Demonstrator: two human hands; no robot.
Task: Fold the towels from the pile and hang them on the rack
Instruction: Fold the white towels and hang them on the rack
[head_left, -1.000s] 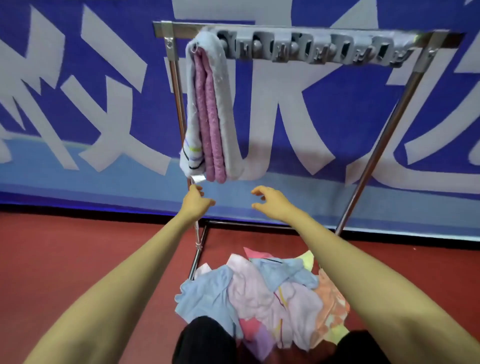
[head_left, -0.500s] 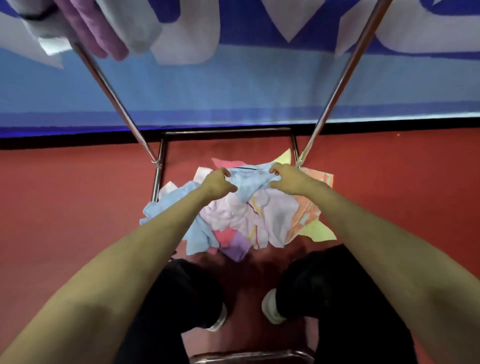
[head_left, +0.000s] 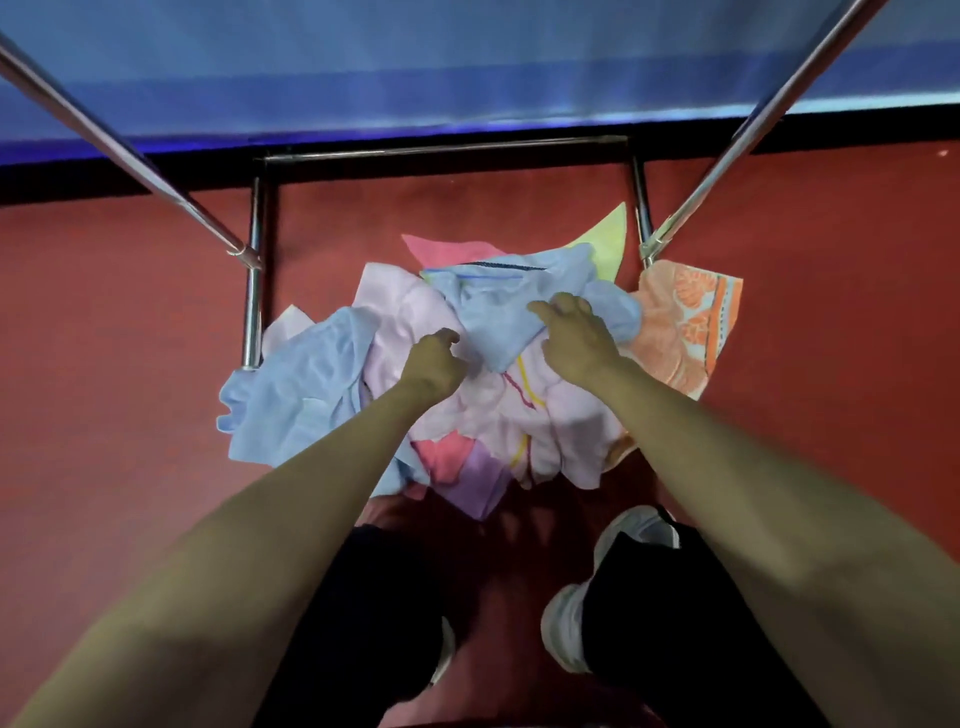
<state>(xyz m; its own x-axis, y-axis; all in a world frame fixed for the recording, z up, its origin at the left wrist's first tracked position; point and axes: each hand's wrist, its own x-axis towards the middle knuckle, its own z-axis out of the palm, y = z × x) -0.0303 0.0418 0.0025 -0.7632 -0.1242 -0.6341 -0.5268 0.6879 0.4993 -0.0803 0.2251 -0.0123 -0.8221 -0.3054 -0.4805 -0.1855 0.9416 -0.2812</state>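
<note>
Both hands were at the light-blue towel (head_left: 498, 306) atop the pile (head_left: 519, 421) on the floor (head_left: 130, 364): fingers of the right hand (head_left: 576, 340) clutched its crumpled middle, while those of the left hand (head_left: 434, 364) curled at its left edge, hold unclear.

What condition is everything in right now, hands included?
top blue towel, crumpled on the pile, unfolded.
pile, heaped on the floor, unfolded.
left hand, curled at top blue towel's edge; grip unclear.
right hand, fingers curled into top blue towel.
rack, standing; top rail out of view.
</note>
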